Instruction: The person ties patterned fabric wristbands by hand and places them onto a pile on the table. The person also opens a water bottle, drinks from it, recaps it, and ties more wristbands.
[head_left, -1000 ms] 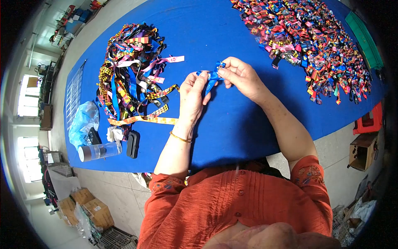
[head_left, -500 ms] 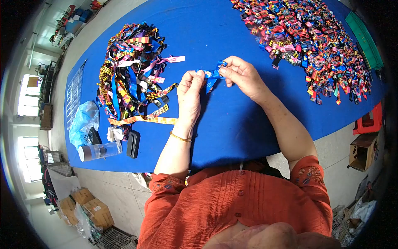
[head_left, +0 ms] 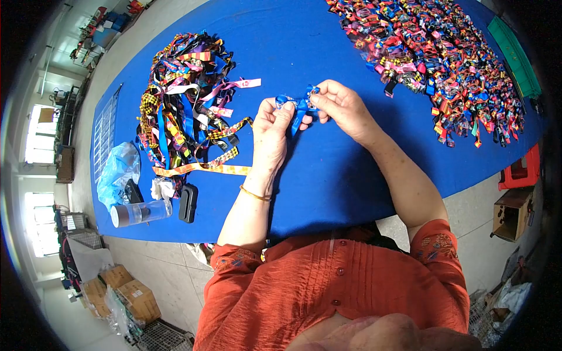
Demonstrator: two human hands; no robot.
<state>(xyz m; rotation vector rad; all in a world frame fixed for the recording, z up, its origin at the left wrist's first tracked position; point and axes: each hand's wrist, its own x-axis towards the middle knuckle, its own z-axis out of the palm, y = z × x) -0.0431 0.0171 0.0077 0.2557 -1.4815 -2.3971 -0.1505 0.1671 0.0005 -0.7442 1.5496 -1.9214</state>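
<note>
Between my two hands, above the blue-covered table point(head_left: 333, 193), is a blue printed ribbon bow point(head_left: 301, 106) with loops to both sides and a tail hanging down. My left hand point(head_left: 272, 126) pinches its left loop between thumb and fingers. The right loop sits in the closed thumb and fingertips of my right hand point(head_left: 342, 108). To the left of my left hand lies a heap of long patterned ribbons point(head_left: 181, 111) in many colours. At the far right, many small ribbon bows point(head_left: 433, 64) are spread in a dense layer.
Left of me lie a clear bottle point(head_left: 143, 213), a black case point(head_left: 188, 203), a crumpled tissue point(head_left: 163, 188) and a blue plastic bag point(head_left: 120, 169). A green tray point(head_left: 514, 55) borders the bows. Beyond the table's right edge are a red stool point(head_left: 521, 168) and a cardboard box point(head_left: 512, 214).
The ribbon between my hands now shows rounder loops and a bow shape. My left fingers have shifted along it, with fingertips now showing behind the knot. My right hand has barely moved.
</note>
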